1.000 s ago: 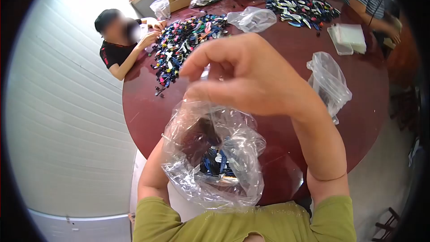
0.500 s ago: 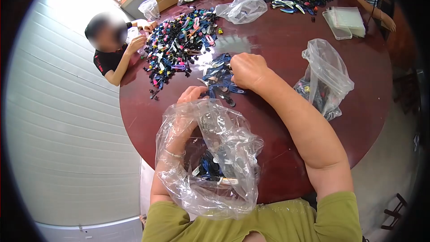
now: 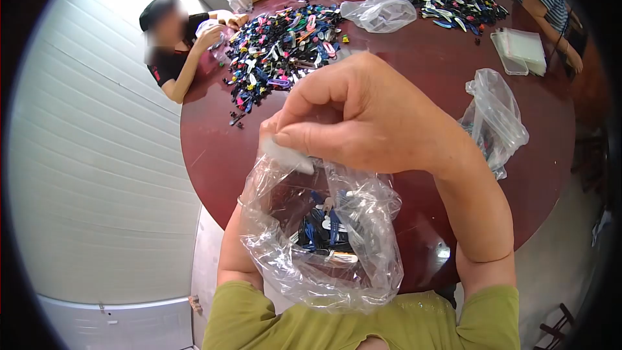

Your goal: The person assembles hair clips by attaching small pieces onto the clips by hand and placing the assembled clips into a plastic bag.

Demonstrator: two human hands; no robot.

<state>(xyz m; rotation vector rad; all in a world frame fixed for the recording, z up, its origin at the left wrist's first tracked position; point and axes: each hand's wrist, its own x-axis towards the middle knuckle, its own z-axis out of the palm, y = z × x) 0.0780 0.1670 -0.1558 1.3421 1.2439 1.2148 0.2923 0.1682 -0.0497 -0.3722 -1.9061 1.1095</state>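
A clear plastic bag [image 3: 382, 266] stands open in front of me, with blue, black and white hair clips [image 3: 327, 227] inside. My right hand [image 3: 382, 117] is raised over the bag's far rim, thumb and fingers pinched together. A whitish, soft-looking piece [image 3: 288, 156] shows just under that thumb; whether it is part of the bag or a separate thing is unclear. My left hand [image 3: 267, 131] is at the bag's far left edge, its fingers mostly hidden behind the right hand, its forearm seen through the plastic. The spot beyond my hands is covered from view.
A large mixed heap of hair clips [image 3: 285, 45] lies on the round red table [image 3: 440, 52], another pile [image 3: 453, 3] farther back. A person [image 3: 175, 45] sits at the left. Plastic bags [image 3: 379, 13] and clear sleeves [image 3: 518, 52] lie around. Another person's arm [image 3: 551, 26] is at far right.
My right hand has come back from the small heap of blue clips to above the bag's rim. More clips show inside the bag. The view has shifted slightly.
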